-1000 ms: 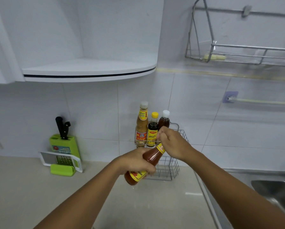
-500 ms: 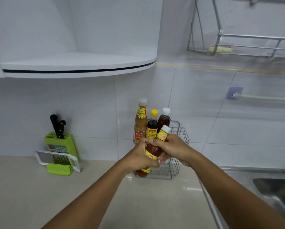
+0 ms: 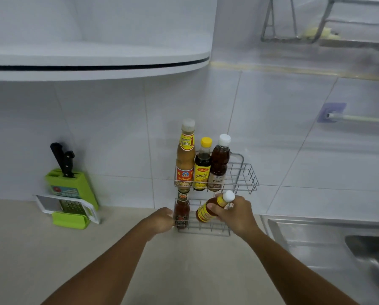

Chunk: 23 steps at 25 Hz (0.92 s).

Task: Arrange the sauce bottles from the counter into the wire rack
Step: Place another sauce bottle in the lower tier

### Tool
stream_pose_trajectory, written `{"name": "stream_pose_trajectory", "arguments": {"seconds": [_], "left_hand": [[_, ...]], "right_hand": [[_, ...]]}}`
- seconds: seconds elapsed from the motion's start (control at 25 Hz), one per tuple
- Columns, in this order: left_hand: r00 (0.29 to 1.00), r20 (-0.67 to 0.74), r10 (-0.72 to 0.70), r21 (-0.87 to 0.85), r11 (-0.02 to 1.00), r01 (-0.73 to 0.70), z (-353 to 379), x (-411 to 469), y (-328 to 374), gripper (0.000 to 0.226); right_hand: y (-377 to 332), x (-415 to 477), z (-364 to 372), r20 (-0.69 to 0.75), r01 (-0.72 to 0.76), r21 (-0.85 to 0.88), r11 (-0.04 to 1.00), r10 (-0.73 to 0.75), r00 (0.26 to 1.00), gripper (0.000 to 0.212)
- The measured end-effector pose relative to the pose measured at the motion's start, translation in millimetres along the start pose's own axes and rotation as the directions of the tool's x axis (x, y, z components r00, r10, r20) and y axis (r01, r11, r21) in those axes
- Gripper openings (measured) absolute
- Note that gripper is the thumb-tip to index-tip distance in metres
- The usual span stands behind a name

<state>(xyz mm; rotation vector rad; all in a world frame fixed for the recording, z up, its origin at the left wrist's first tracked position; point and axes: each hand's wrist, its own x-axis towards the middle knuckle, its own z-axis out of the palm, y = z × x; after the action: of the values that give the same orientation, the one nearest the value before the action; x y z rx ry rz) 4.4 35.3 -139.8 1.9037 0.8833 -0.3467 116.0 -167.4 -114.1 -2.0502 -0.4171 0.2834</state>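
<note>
On wire rack (image 3: 245,172): 4 bottles (image 3: 203,170); 1 held.

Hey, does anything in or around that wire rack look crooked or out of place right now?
Only the yellow-labelled bottle: it is tilted in the right hand at the rack's lower tier, not yet standing. The other bottles stand upright.

Free lower-shelf room beside red bottle (image 3: 181,213)

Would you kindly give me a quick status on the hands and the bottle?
Right hand grips tilted yellow-label bottle at wire rack lower tier. Left hand at rack's left edge, beside red sauce bottle. Lower tier's right side looks free.
</note>
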Motion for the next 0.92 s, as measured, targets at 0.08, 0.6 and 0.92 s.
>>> {"name": "stream_pose_trajectory", "arguments": {"seconds": [0.08,0.6,0.92], "left_hand": [[0.999,-0.032,0.008,-0.074,0.997,-0.011,9,15,1,0.055],[0.996,-0.094,0.011,-0.224,0.974,-0.032,39,90,-18,0.057],[0.996,-0.078,0.048,-0.286,0.956,-0.068,35,88,-26,0.076]], "right_hand": [[12,5,16,0.004,0.014,-0.012,1.000,-0.014,1.000,0.038],[42,63,71,0.174,0.085,-0.262,0.961,-0.039,0.984,0.033],[44,76,82,0.267,0.113,-0.323,0.940,-0.025,0.963,0.034]]}}
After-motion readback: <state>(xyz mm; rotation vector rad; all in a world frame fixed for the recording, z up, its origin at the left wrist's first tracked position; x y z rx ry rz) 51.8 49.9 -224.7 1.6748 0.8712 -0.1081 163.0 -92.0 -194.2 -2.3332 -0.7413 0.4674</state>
